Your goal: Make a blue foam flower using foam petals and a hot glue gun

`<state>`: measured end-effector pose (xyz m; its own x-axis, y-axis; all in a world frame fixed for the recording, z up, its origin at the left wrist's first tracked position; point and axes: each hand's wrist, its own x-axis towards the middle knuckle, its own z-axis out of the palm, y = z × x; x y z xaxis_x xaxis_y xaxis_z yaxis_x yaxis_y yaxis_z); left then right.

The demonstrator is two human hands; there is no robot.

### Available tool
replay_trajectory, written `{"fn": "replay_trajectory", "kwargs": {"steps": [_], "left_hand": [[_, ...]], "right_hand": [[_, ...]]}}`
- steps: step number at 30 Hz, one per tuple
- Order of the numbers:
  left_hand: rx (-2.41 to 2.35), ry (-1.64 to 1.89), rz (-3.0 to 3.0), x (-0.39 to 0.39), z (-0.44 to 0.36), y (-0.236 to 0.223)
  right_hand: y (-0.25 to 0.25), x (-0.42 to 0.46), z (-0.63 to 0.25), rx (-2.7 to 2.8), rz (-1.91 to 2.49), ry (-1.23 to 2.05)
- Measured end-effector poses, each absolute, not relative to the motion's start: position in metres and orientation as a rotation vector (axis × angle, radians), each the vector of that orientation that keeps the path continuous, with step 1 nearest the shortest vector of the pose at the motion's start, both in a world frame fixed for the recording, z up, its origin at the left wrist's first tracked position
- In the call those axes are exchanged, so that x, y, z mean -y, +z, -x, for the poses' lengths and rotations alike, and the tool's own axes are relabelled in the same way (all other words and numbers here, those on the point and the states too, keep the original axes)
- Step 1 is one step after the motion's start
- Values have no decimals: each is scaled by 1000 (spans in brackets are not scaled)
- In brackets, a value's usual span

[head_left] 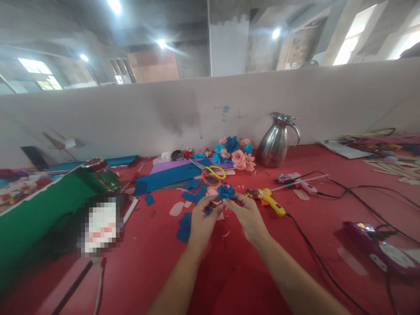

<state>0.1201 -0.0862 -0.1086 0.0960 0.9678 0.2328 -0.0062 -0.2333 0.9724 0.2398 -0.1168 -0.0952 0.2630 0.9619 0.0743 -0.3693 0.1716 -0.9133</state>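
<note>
- Loose blue pieces (184,227) lay just beside our left hand (203,218); a sweep could have scattered them.
- That hand pinched the blue flower (226,191) low between thumb and fingers; hard squeezing might have creased its petals.
- We held it above the red table (154,253) between both hands; uneven pulling could have torn it.
- Our right hand (247,216) pinched the flower's other side, near the yellow glue gun (272,202); a hot nozzle could have burned us.
- The gun's cord (306,242) ran past our right forearm; a snag might have dragged it.
</note>
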Motion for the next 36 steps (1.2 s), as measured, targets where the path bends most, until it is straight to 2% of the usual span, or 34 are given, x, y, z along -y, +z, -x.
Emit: {"fn": "replay_trajectory", "kwargs": {"steps": [10,26,36], "left_hand": [[-863,1237,-997,91,-120,-99],[-865,1273,-919,93,-122,-95],[-894,1384,-1186,94,-122,-101]], "right_hand": [[-93,118,-239,799,930,1142],[-96,117,-242,755,854,1241],[-91,118,-238,808,844,1166]]}}
